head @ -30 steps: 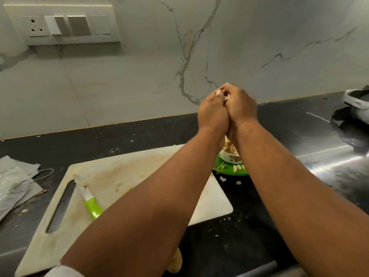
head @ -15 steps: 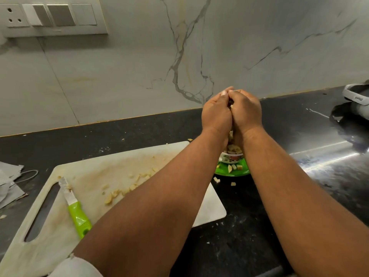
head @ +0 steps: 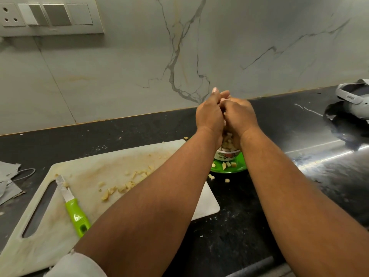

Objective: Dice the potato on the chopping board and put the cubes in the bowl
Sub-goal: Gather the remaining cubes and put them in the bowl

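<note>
My left hand (head: 209, 114) and my right hand (head: 239, 114) are pressed together, cupped round potato cubes (head: 227, 143) that show between the palms. They hover just above a small white floral bowl (head: 226, 153), which stands on a green plate (head: 239, 165) and is mostly hidden by my wrists. A few cubes lie on the plate, and two more (head: 211, 176) on the counter beside it. More diced potato (head: 123, 186) is scattered on the white chopping board (head: 99, 166). A green-handled knife (head: 75, 212) lies on the board's left side.
The black counter meets a marble-look wall with a switch panel (head: 50, 17). Grey paper and a wire (head: 8, 176) lie left of the board. A white device (head: 353, 98) sits at the far right. My forearms cover the board's right part.
My joined hands have stayed over the bowl and sunk slightly toward it. The view has shifted, showing more of the board and its scattered cubes.
</note>
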A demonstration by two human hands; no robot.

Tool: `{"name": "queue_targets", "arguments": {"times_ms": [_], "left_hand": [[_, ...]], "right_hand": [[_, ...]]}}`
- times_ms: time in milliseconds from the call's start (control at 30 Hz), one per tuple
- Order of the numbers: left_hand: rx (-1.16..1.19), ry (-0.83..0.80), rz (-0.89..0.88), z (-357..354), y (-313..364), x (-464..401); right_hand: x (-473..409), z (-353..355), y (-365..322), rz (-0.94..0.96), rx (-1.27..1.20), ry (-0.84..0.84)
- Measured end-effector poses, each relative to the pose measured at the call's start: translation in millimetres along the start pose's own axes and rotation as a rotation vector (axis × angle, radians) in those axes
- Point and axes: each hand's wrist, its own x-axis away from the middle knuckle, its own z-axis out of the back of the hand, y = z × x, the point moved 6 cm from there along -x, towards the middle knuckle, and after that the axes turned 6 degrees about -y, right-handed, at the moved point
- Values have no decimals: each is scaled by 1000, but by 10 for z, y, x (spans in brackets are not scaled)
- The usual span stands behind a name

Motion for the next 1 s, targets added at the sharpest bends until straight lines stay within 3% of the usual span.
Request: {"name": "queue_targets", "arguments": {"times_ms": [433,633,833,1000], "left_hand": [[-96,-96,-93,-46,-22,52],[-71,-128,-150,-21,-6,115],[-149,-174,-169,-33,24,195],[-193,-312,-122,-63,17,169]], "right_hand": [[107,-3,115,79,310,-106],[102,-70,167,214,648,-129],[77,-104,184,239,739,-139],[79,-107,206,222,747,-164]]}}
